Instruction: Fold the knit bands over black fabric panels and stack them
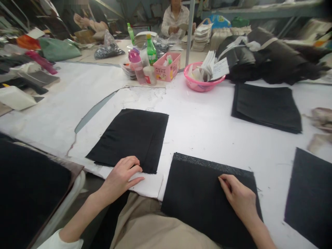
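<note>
My left hand [127,173] lies at the near edge of a stack of black fabric panels [135,135], thumb held apart from its lightly curled fingers. To the right, my right hand [237,193] rests over another black fabric panel [194,193], thumb and forefinger pinched together near its upper part. Whatever that pinch holds, if anything, is too small to make out. A speckled grey strip [207,164] runs along this panel's far edge. Its near side reaches down over my lap.
More black fabric stacks lie at the back right [267,107] and right edge [311,197]. A pink basin [198,86], pink basket [167,69], green bottle [151,50] and cup [149,76] stand beyond. A metal post [190,31] rises behind; a co-worker [176,20] sits across.
</note>
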`<action>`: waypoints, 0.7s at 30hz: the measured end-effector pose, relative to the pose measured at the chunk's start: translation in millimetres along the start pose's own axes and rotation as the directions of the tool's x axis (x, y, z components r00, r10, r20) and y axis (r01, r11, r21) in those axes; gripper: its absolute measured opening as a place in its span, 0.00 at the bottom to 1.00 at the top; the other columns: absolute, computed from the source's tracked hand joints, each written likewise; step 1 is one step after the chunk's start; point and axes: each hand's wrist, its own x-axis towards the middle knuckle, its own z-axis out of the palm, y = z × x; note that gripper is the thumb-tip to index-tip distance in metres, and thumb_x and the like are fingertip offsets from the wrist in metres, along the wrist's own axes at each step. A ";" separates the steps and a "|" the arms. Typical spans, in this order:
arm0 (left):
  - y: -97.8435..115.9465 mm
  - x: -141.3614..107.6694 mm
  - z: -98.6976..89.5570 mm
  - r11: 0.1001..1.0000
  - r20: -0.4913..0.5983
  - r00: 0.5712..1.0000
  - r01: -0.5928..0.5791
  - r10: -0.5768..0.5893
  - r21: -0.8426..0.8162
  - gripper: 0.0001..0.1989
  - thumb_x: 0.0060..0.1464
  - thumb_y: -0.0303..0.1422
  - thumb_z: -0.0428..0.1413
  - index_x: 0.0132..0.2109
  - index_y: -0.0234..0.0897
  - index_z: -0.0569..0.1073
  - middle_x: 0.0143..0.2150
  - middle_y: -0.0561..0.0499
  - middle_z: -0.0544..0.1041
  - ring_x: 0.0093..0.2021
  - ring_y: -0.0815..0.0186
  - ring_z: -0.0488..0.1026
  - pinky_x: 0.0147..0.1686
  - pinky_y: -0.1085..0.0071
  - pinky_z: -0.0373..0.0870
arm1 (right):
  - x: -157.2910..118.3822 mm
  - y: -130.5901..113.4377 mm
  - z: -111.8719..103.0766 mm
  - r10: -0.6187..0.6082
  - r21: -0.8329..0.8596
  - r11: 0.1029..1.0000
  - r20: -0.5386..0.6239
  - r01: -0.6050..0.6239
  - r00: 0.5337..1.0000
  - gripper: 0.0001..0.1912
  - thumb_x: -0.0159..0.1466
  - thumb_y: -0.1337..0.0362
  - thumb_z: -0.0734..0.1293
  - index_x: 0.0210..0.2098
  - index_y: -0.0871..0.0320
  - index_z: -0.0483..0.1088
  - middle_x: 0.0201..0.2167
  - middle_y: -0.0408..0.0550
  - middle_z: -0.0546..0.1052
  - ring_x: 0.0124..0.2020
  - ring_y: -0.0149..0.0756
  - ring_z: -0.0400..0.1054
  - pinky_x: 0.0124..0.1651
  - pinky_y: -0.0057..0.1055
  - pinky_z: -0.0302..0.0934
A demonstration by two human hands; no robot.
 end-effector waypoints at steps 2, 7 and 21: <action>22.8 14.2 10.9 0.993 -0.019 0.995 -0.102 0.101 -0.063 0.10 0.59 0.39 0.58 0.44 0.40 0.72 0.48 0.45 0.72 0.54 0.56 0.67 0.53 0.60 0.64 | 1.7 -3.3 -3.6 -0.001 0.027 1.000 0.032 0.000 0.999 0.13 0.70 0.57 0.58 0.39 0.56 0.71 0.28 0.42 0.76 0.26 0.26 0.70 0.30 0.23 0.57; 83.7 39.1 48.2 0.935 0.099 0.943 -0.296 0.319 -0.194 0.25 0.51 0.44 0.63 0.53 0.40 0.70 0.53 0.43 0.71 0.56 0.54 0.66 0.55 0.56 0.64 | -0.8 -5.2 -5.3 0.014 0.067 0.998 0.064 -0.019 0.998 0.09 0.70 0.60 0.60 0.40 0.55 0.69 0.29 0.41 0.73 0.29 0.27 0.69 0.32 0.24 0.56; 112.7 17.9 68.7 0.946 0.131 0.940 -0.300 0.316 -0.126 0.31 0.41 0.47 0.69 0.50 0.38 0.70 0.49 0.44 0.72 0.50 0.51 0.67 0.49 0.54 0.64 | 29.5 -70.1 -38.6 0.022 0.013 1.000 0.301 -0.027 0.953 0.04 0.68 0.60 0.63 0.41 0.52 0.68 0.37 0.44 0.73 0.37 0.35 0.69 0.35 0.31 0.60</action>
